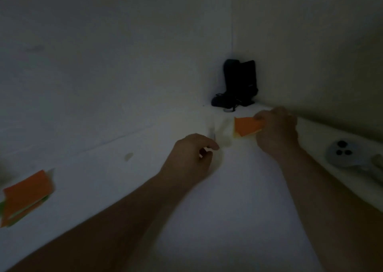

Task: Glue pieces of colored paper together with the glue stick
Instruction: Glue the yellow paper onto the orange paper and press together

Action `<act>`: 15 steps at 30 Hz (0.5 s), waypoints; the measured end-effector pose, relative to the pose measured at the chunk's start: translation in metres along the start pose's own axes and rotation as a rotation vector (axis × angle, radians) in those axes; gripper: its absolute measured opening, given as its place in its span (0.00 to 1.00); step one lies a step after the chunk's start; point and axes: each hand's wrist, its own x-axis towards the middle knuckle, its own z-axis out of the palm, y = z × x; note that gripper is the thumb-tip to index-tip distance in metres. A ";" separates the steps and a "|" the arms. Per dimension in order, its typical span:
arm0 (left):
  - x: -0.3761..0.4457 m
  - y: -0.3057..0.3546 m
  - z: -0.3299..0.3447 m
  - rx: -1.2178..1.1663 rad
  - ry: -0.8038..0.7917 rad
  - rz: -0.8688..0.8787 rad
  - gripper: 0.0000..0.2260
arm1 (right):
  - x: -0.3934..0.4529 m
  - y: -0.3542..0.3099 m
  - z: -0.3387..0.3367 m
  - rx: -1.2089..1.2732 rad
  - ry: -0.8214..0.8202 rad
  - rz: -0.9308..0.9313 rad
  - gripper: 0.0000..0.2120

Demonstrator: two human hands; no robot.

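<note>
Orange paper piece point(246, 128), pale yellow underside, pinched in right hand point(276, 130) grip; left hand point(191, 157) grip unclear.

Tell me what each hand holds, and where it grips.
Right hand pinches an orange paper piece by its right edge. Left hand curls around something small; cannot tell what.

Colours: orange, green, yellow, black, grey, on white, dimly lit.

An orange paper piece point(246, 127) with a pale yellow layer at its lower edge is seen against the white table point(238, 199). An orange paper stack point(26, 195) at far left is edged with green and a white sheet. A black object point(238, 84) is seen in the corner of plain off-white walls point(114, 54). A grey round socket point(343, 152) is marked by three black holes. A faint yellowish smudge point(128, 156) is noted on the table.
</note>
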 end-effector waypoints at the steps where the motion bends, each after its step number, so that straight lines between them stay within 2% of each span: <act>1: 0.004 -0.001 0.005 0.005 0.014 0.033 0.13 | 0.002 0.005 0.004 -0.041 -0.060 0.059 0.23; 4: 0.011 -0.006 0.014 -0.020 0.055 0.077 0.13 | 0.006 0.012 0.013 -0.107 -0.075 0.144 0.22; 8: 0.013 -0.013 0.016 -0.082 0.100 0.087 0.14 | 0.015 0.021 0.019 -0.069 0.074 0.091 0.14; 12: 0.004 -0.023 0.001 -0.118 0.130 0.076 0.14 | 0.021 0.010 -0.003 0.183 0.424 -0.050 0.12; 15: -0.005 -0.033 -0.023 -0.125 0.165 -0.002 0.10 | 0.005 -0.021 -0.036 0.328 0.657 -0.296 0.09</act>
